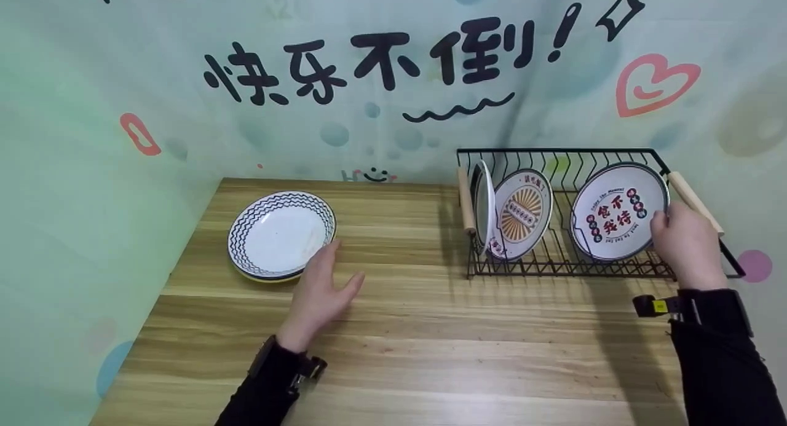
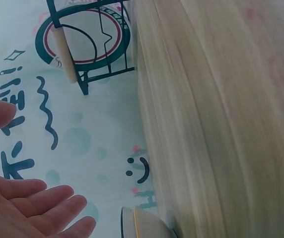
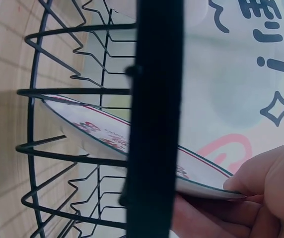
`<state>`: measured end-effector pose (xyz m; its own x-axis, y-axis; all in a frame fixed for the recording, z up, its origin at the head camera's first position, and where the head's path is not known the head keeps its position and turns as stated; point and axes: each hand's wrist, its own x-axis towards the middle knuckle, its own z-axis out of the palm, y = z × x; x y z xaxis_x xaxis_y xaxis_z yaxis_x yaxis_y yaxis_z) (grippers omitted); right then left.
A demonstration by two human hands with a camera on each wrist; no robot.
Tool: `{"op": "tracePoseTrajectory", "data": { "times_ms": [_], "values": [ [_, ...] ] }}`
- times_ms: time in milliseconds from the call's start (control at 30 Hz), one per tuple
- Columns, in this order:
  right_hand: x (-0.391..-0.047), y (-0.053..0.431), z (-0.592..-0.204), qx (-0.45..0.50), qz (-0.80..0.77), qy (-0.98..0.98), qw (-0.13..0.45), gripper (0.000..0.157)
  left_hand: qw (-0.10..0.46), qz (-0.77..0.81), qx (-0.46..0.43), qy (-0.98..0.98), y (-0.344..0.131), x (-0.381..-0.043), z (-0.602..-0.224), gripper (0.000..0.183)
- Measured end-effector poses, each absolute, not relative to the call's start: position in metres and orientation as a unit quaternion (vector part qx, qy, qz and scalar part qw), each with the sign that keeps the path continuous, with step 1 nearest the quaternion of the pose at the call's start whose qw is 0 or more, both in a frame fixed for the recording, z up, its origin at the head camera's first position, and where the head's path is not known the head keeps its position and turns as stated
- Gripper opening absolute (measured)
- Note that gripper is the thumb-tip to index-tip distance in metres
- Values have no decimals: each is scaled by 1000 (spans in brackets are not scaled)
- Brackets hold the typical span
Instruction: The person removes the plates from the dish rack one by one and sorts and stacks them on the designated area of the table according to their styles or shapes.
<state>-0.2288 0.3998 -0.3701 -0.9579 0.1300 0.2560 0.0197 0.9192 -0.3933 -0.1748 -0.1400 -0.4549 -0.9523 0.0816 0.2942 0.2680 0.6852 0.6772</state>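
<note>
My right hand [image 1: 687,244] pinches the right edge of a white plate [image 1: 618,214] with a dark rim and red and black characters. This plate leans in a black wire dish rack [image 1: 559,269]; the right wrist view shows its lower edge [image 3: 57,106] between the wires, thumb on one face and fingers behind. My left hand [image 1: 316,300] is spread, fingertips overlapping the near right rim of a white bowl [image 1: 276,235] with black wavy lines. A yellow edge shows beneath that bowl. In the left wrist view the left palm [image 2: 13,208] holds nothing.
At the rack's left end, a white plate [image 1: 486,211] stands nearly edge-on beside another with an orange sunburst [image 1: 522,220]. Wooden handles [image 1: 465,201] sit at both ends of the rack. Behind the wooden table [image 1: 399,327] hangs a printed pale green cloth [image 1: 393,137].
</note>
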Motion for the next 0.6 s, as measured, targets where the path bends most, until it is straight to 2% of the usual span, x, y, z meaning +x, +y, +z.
{"op": "tracePoseTrajectory", "data": {
  "times_ms": [367, 600],
  "values": [
    [-229, 403, -367, -49, 193, -969, 142, 27, 148, -381, -142, -901, -124, -179, -453, 76],
    [-225, 402, -366, -67, 224, -961, 147, 38, 152, -387, -145, -898, -116, -181, -453, 76]
  ]
}}
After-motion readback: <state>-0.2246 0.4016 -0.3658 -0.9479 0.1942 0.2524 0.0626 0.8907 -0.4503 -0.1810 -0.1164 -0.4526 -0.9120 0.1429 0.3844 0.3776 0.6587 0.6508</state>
